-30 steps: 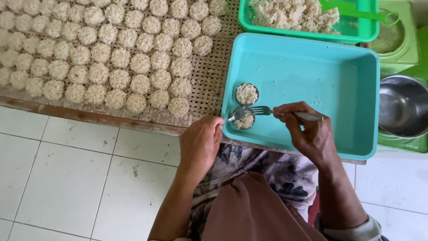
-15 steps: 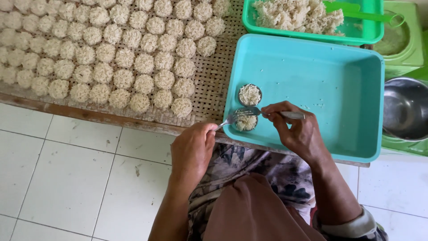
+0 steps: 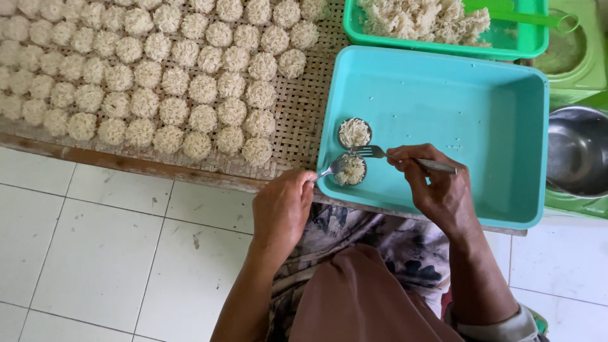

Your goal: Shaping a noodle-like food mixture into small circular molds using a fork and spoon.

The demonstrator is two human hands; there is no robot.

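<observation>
Pressing: I see the right hand (image 3: 437, 190) gripping a fork (image 3: 405, 159) over the near ring mould (image 3: 350, 170) in the blue tray (image 3: 506, 126).
Left hand (image 3: 282, 206): closed on a spoon (image 3: 329, 170).
Risk: I judge the noodles could spill if the mould slides.
Count: two moulds, two trays, dozens of noodle cakes (image 3: 202, 88) on the mat (image 3: 304, 114).

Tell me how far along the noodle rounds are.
Done: many rows of noodle rounds lie on the woven mat. In hand: right hand holds a fork, left hand a utensil at the nearer of two filled ring moulds in the blue tray. Left: noodles in the green tray.
</observation>
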